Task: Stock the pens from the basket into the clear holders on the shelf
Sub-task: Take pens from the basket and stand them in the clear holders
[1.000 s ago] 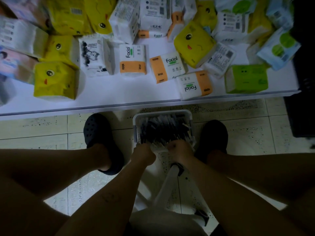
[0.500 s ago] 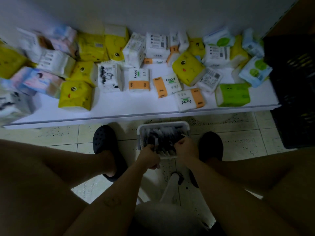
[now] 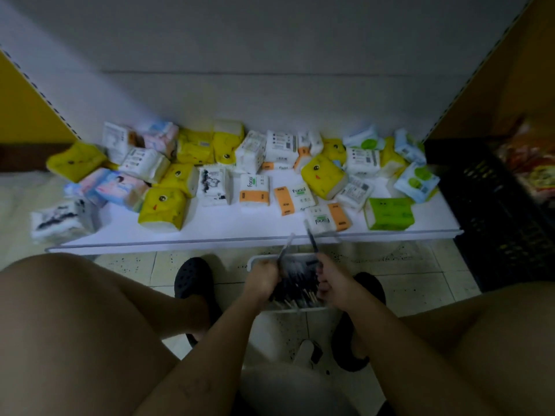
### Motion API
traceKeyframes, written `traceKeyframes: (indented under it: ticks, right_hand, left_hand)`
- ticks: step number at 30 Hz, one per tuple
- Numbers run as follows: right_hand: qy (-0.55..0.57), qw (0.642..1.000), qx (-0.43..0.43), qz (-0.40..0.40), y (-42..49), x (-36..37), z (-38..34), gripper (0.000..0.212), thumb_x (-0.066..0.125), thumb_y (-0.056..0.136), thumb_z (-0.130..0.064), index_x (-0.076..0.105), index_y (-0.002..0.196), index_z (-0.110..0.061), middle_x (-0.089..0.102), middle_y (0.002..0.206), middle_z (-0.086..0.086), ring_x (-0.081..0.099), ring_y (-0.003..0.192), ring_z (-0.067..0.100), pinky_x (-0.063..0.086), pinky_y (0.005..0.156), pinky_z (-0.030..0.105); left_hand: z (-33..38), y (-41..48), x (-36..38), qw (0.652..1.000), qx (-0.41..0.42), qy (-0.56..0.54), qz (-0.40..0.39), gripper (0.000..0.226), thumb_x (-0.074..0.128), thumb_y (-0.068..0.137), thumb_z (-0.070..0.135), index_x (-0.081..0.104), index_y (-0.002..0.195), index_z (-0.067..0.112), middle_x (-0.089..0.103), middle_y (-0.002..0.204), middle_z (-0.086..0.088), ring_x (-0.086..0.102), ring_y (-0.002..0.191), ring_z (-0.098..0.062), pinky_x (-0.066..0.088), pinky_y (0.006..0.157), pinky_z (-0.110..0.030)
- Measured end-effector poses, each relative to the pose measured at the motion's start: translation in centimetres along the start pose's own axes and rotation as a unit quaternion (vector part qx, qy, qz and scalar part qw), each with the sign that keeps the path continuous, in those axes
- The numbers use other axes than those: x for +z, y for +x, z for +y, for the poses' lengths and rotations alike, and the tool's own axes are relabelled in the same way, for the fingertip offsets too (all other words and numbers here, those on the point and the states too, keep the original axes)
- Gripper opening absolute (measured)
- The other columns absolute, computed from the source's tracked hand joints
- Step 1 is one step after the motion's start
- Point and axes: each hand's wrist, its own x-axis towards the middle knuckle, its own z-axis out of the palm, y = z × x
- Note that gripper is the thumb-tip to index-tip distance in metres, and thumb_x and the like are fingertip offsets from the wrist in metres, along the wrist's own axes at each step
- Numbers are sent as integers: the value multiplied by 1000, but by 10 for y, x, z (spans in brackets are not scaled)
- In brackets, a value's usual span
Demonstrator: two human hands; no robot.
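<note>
A small white basket [image 3: 255,260] full of dark pens [image 3: 295,285] stands on the tiled floor between my feet. My left hand [image 3: 262,281] grips a pen [image 3: 285,249] whose end sticks up over the basket's far rim. My right hand [image 3: 333,283] holds a dark pen [image 3: 311,239] that points up toward the shelf edge. Both hands are above the basket. No clear holders are in view.
A low white shelf [image 3: 228,232] just beyond the basket carries several tissue packs in yellow, white, orange and green. A black crate [image 3: 492,217] stands at the right. My knees frame the basket on both sides, with black clogs [image 3: 192,280] on the floor.
The view has tilted up, showing the shelf's back wall. Both hands have lifted from the basket's near edge, each now with a pen raised.
</note>
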Motion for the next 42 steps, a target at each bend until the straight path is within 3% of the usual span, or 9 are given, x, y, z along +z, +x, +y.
traceKeyframes:
  ticks: [6,12,16,23,28,33,36,39,42]
  right_hand:
    - [37,966,-251,-57,-50,24,-40,28,38,105,-26,60,93,-14,32,49,-4,30,42,9,34,49,26]
    - [26,920,-370,-127,-102,46,-85,26,36,104,-10,60,94,-12,68,70,4,64,70,19,53,78,35]
    - [3,890,-437,-132,-135,52,-124,26,36,101,-1,57,98,-15,63,84,3,48,57,12,43,57,29]
    - [-3,789,-599,-135,-211,60,-193,27,38,104,-18,60,117,-26,39,63,-2,33,47,7,30,46,23]
    - [0,738,-669,-90,-260,61,-245,20,49,100,-15,66,96,-25,62,74,-7,59,67,9,50,62,23]
    - [-68,677,-733,17,-292,53,-284,17,58,95,-25,71,104,-30,67,94,-14,59,83,0,43,66,8]
    - [-85,676,-731,-34,-305,52,-304,18,60,94,-18,72,99,-30,67,77,-23,61,74,-7,45,68,9]
    - [-85,681,-727,-21,-312,53,-326,18,62,92,-14,67,94,-31,70,87,-11,66,85,5,57,78,29]
    - [-54,690,-722,9,-320,53,-350,39,64,90,-11,52,124,-27,65,95,-4,67,86,17,58,70,34]
  left_hand:
    - [50,-24,-27,958,271,-51,76,21,40,103,22,60,108,18,55,62,0,44,46,-4,37,49,-22]
    - [118,-55,-54,932,333,-99,100,20,41,99,7,60,99,16,62,81,0,55,65,-10,53,67,-37]
    - [161,-77,-74,904,398,-89,133,22,43,99,13,60,100,26,59,75,5,51,62,-9,44,60,-30]
    - [238,-138,-115,806,565,-60,167,18,51,98,15,64,90,26,58,63,12,50,54,0,40,54,-16]
    - [293,-173,-144,766,597,-73,226,5,64,91,19,66,93,23,67,88,0,64,80,-12,54,72,-28]
    - [333,-198,-165,762,612,-77,197,15,65,90,12,67,101,22,71,89,4,68,82,-9,56,75,-26]
    - [351,-207,-172,754,628,-57,186,23,65,89,7,61,104,24,68,97,1,69,82,-8,58,75,-26]
    - [371,-215,-178,746,637,-59,187,38,63,89,4,51,116,28,60,100,4,69,78,-3,57,69,-20]
    - [389,-221,-189,729,653,-40,203,60,62,90,6,40,134,41,61,101,0,70,79,-8,58,69,-22]
